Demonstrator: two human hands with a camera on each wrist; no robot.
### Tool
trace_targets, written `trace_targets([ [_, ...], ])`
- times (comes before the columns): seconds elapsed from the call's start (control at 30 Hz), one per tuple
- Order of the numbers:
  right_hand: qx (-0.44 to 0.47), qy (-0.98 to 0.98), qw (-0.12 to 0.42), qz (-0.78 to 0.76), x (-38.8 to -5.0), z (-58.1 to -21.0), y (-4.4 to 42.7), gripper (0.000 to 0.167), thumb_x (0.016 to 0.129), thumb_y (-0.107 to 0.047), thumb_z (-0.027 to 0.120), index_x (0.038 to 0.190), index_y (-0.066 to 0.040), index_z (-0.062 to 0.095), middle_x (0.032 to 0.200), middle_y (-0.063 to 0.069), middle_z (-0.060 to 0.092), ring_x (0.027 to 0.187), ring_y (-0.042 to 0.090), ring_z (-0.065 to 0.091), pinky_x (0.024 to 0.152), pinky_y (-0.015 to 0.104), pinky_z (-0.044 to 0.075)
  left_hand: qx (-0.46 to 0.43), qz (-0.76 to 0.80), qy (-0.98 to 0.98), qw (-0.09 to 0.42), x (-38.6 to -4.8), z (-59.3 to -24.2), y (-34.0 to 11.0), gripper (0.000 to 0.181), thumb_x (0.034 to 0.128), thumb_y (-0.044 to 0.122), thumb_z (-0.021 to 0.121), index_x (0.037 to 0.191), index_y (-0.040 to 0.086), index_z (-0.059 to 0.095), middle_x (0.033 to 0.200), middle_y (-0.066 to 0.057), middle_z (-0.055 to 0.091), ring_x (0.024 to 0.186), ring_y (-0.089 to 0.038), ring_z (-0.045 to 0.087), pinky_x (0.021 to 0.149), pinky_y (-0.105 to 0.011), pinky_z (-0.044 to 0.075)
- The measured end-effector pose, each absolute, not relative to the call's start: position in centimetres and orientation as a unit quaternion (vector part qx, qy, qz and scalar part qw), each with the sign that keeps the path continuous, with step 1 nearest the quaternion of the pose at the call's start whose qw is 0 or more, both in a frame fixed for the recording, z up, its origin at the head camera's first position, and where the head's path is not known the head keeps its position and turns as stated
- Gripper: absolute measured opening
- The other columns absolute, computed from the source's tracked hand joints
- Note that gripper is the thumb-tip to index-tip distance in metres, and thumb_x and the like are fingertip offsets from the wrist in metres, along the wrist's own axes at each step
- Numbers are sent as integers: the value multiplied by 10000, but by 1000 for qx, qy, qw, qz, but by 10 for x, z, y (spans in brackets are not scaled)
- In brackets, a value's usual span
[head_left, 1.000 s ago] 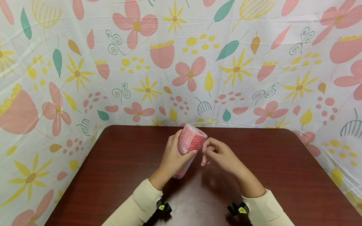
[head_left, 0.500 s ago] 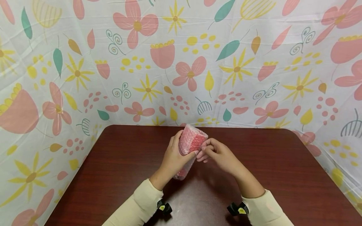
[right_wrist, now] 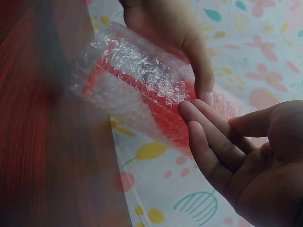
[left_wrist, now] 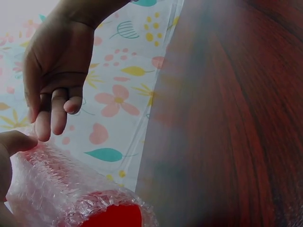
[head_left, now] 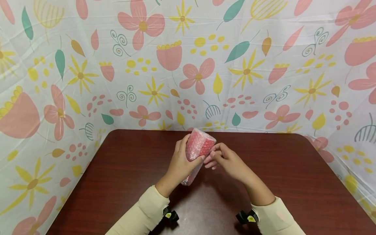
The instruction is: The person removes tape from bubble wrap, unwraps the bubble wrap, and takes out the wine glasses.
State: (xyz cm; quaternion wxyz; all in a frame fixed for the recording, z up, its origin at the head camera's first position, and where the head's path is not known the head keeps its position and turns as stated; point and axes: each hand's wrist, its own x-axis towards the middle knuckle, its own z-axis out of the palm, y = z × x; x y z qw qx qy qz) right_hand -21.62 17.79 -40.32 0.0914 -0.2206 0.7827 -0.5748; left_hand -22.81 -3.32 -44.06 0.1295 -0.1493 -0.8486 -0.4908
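Note:
A red cylindrical thing in bubble wrap (head_left: 199, 145) is held tilted above the table. My left hand (head_left: 177, 164) grips it around the middle, thumb across the near side and fingers behind it. In the right wrist view the bubble wrap (right_wrist: 137, 80) shows red patches beneath, and one end extends past the red. Beside its upper right side is my right hand (head_left: 229, 160), fingers mostly straight. Its fingertips (right_wrist: 187, 111) appear to touch the wrap near the left thumb (right_wrist: 203, 85). In the left wrist view, a plain red end shows inside the wrap (left_wrist: 71, 189).
A dark reddish-brown wooden table (head_left: 132, 173) with rounded far corners lies under the hands. Behind and along both sides hangs a white cloth (head_left: 188, 107) printed with flowers and leaves. Black straps with small devices (head_left: 171, 215) sit at both wrists.
My right hand has moved slightly left, bringing its fingers onto the side of the wrapped thing. The left hand keeps its grip, and the wrapped thing has barely shifted.

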Motion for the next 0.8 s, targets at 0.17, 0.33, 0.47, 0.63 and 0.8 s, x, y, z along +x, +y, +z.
trace_targets([
  [0.17, -210, 790, 78, -570, -217, -403, 179, 231, 1081, -175, 475, 1132, 50, 480, 916, 232, 734, 786, 292, 754, 711, 408, 610, -150, -495, -844, 140, -228, -440, -33, 908, 827, 390, 831, 1557, 244, 311, 1424, -117, 433, 1190, -286, 571, 984, -484, 511],
  [0.33, -206, 784, 68, -582, -216, -401, 180, 208, 1067, -173, 502, 1097, 32, 517, 715, 171, 641, 643, 282, 702, 638, 415, 596, -143, -495, -845, 144, -229, -441, -33, 907, 822, 374, 842, 1553, 260, 318, 1415, -107, 434, 1190, -284, 568, 986, -481, 511],
  [0.47, -214, 775, 68, -591, -215, -400, 181, 177, 1052, -125, 505, 1077, 50, 518, 705, 173, 639, 647, 269, 713, 649, 427, 598, -139, -493, -846, 147, -229, -442, -33, 909, 817, 374, 846, 1552, 266, 321, 1414, -111, 437, 1180, -290, 574, 977, -487, 515],
  [0.63, -203, 785, 63, -582, -215, -400, 179, 230, 1051, -206, 552, 1053, 24, 537, 717, 179, 667, 669, 271, 731, 666, 442, 602, -133, -486, -853, 135, -228, -440, -32, 948, 814, 419, 837, 1573, 291, 283, 1434, -120, 461, 1203, -283, 559, 988, -493, 506],
  [0.8, -189, 792, 66, -576, -216, -399, 177, 253, 1051, -212, 552, 1060, 41, 541, 761, 178, 707, 724, 285, 742, 697, 442, 606, -132, -475, -860, 132, -228, -439, -32, 965, 808, 455, 829, 1580, 290, 275, 1405, -110, 522, 1212, -266, 537, 979, -490, 502],
])
